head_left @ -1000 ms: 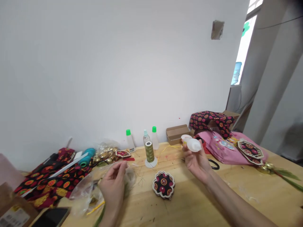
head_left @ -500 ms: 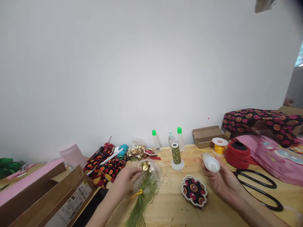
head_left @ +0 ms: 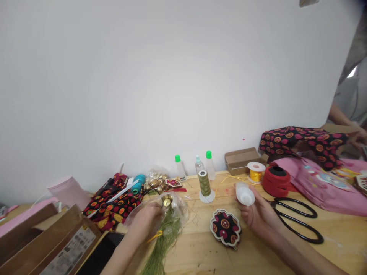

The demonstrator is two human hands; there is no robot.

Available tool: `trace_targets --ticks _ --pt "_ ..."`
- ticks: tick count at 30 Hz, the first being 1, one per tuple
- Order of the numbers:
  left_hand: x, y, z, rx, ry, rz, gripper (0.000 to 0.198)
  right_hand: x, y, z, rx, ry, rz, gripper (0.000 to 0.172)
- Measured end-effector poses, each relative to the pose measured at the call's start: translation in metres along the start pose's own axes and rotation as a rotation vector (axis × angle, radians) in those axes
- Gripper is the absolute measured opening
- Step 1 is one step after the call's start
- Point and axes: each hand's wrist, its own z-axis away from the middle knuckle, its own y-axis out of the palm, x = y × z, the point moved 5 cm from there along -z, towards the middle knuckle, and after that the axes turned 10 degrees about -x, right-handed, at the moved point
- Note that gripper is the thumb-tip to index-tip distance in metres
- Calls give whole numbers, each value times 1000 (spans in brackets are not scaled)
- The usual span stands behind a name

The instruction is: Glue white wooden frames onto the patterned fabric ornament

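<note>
My left hand [head_left: 149, 218] is closed at a clear plastic bag [head_left: 182, 208], its fingertips partly hidden by film and the wrist. Round gold bells [head_left: 166, 201] lie in the bag by those fingers. A bundle of green tassel threads [head_left: 163, 244], with a yellow tie, runs from the bag toward me. Raised above the table, my right hand [head_left: 258, 217] grips a white translucent plastic bottle [head_left: 245, 194], its round end facing me. Between the hands lies a flower-shaped piece of black patterned fabric [head_left: 226, 228] with a pale edge.
A green thread spool [head_left: 204, 184] stands ahead, with green-capped bottles [head_left: 210, 168] behind it. Rightward are a yellow cord spool [head_left: 256, 173], a red ribbon roll [head_left: 275, 181] and black-handled scissors [head_left: 301, 221]. Cardboard boxes [head_left: 57, 244] sit left. Another person's hand [head_left: 357, 135] shows far right.
The view has turned slightly right, so things sit farther left. Plastic film now shows on the left side of my left hand too. My right hand still holds the bottle.
</note>
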Motion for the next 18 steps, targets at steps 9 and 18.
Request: trace_targets --ticks 9,18 --pt "-47 -8 -36 287 -40 -258 33 7 3 -5 -27 45 -114 27" --pt "-220 111 -131 515 306 -59 23 -10 7 -4 126 191 -182 39"
